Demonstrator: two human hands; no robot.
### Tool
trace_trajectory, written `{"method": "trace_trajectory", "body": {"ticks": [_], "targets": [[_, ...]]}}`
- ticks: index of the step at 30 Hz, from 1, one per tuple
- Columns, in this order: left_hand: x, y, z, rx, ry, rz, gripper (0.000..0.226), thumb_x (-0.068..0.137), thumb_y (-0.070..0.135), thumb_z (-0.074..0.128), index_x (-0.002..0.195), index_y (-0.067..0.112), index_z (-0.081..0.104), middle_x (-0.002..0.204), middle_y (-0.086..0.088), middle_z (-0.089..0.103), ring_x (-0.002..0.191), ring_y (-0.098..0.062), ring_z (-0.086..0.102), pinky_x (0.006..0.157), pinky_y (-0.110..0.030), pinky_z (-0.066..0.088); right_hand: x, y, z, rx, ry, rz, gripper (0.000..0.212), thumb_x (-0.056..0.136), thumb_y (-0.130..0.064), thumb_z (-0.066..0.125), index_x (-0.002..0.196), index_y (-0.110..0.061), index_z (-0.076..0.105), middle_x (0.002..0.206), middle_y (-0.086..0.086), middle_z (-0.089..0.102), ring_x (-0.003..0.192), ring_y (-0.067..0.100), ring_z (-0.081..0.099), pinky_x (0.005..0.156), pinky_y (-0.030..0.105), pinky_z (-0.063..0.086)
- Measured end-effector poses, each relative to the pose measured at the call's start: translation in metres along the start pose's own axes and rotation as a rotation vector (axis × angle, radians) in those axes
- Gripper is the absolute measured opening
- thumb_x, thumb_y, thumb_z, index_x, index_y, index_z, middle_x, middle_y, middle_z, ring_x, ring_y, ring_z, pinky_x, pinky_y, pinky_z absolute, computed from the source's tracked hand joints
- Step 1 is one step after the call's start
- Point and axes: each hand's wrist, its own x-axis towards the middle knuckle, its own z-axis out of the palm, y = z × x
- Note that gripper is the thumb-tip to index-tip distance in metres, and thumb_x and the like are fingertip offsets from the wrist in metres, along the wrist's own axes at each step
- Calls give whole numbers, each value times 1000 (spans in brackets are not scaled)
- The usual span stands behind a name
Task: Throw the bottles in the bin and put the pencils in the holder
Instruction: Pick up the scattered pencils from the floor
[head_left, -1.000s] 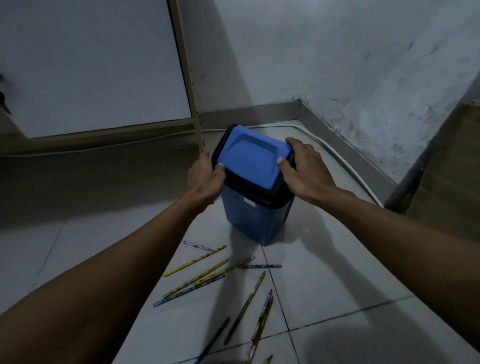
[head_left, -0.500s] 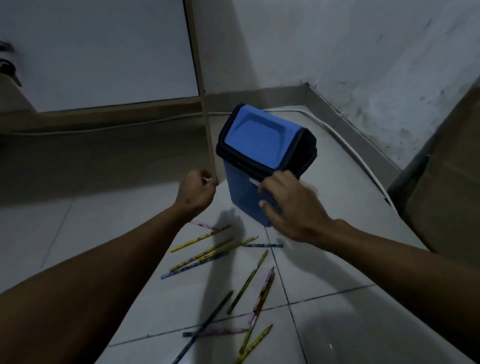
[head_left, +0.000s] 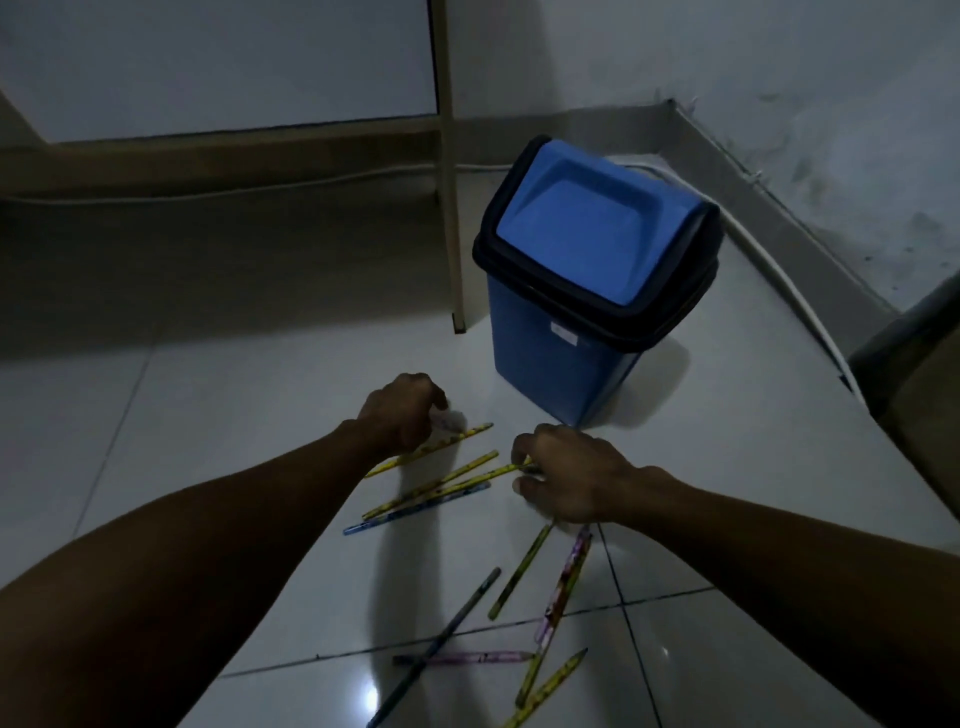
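Observation:
A blue bin (head_left: 566, 364) with a black-rimmed swing lid (head_left: 587, 234) stands upright on the tiled floor. Several pencils lie scattered in front of it, among them a yellow pencil (head_left: 457, 439), a blue pencil (head_left: 415, 509) and a dark pencil (head_left: 457, 618). My left hand (head_left: 402, 415) is down on the floor with its fingers curled on a short pink pencil (head_left: 448, 422). My right hand (head_left: 566, 480) pinches the end of another yellow pencil (head_left: 483, 475) that lies on the tiles. No bottle or pencil holder is in view.
A thin wooden leg (head_left: 451, 218) stands just left of the bin, under a white board. A white cable (head_left: 779, 270) runs along the skirting on the right. A brown cardboard-like object (head_left: 919, 374) sits at the right edge.
Both hands let go of the bin, which now stands upright, and dropped to the pencils. The left hand closed over the pink pencil; the right hand reached the yellow one.

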Motion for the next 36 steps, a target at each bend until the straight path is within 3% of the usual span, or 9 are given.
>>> {"method": "trace_trajectory", "body": {"ticks": [6, 12, 15, 18, 22, 28, 32, 36], "targets": [[20, -3, 24, 131, 0, 70, 27, 90, 25, 59, 116, 21, 66, 121, -12, 53, 120, -32, 43, 83, -38, 42, 16, 6, 14, 139, 62, 42, 32, 91, -35, 59, 117, -18, 62, 119, 6, 61, 107, 24, 59, 84, 33, 47], [24, -11, 28, 221, 56, 47, 26, 89, 16, 53, 114, 11, 57, 120, -15, 59, 115, -35, 48, 88, -41, 39, 26, 13, 20, 212, 107, 94, 27, 89, -26, 59, 113, -16, 66, 115, 6, 65, 104, 25, 61, 84, 30, 49], [19, -9, 23, 45, 108, 12, 26, 90, 9, 48, 116, 4, 46, 111, -23, 64, 100, -41, 56, 77, -40, 40, 33, 12, 20, 235, 123, 117, 26, 89, -25, 59, 111, -15, 66, 110, 7, 68, 102, 26, 62, 83, 31, 51], [12, 1, 22, -269, 44, -2, 29, 97, 23, 47, 116, 2, 45, 110, -18, 61, 96, -39, 58, 67, -33, 37, 38, 11, 19, 263, 126, 152, 19, 87, -26, 59, 103, -18, 66, 104, 7, 68, 98, 26, 63, 83, 35, 53], [17, 12, 32, -136, -89, -58, 38, 91, 38, 56, 115, 8, 57, 118, -17, 61, 104, -34, 59, 73, -33, 41, 35, 11, 24, 311, 120, 205, 12, 82, -29, 61, 92, -24, 63, 101, 7, 68, 92, 26, 66, 83, 38, 56], [20, 20, 37, -60, -117, -100, 37, 95, 21, 50, 128, 5, 51, 130, -20, 50, 117, -36, 53, 89, -41, 45, 28, 18, 28, 323, 83, 216, 7, 79, -24, 61, 82, -23, 67, 94, 6, 69, 87, 23, 67, 81, 37, 58], [8, 15, 22, -123, -70, -101, 37, 95, 14, 46, 131, 4, 40, 125, -26, 53, 110, -41, 55, 74, -37, 39, 34, 19, 31, 312, 76, 205, 5, 78, -22, 61, 77, -26, 64, 94, 6, 68, 86, 23, 67, 81, 37, 58], [-10, -7, 10, -320, 71, -165, 25, 99, 23, 41, 114, 5, 49, 110, -25, 62, 93, -38, 57, 68, -34, 35, 53, 12, 36, 288, 102, 162, 9, 80, -18, 61, 83, -24, 67, 98, 7, 69, 89, 24, 66, 81, 39, 58]]}}
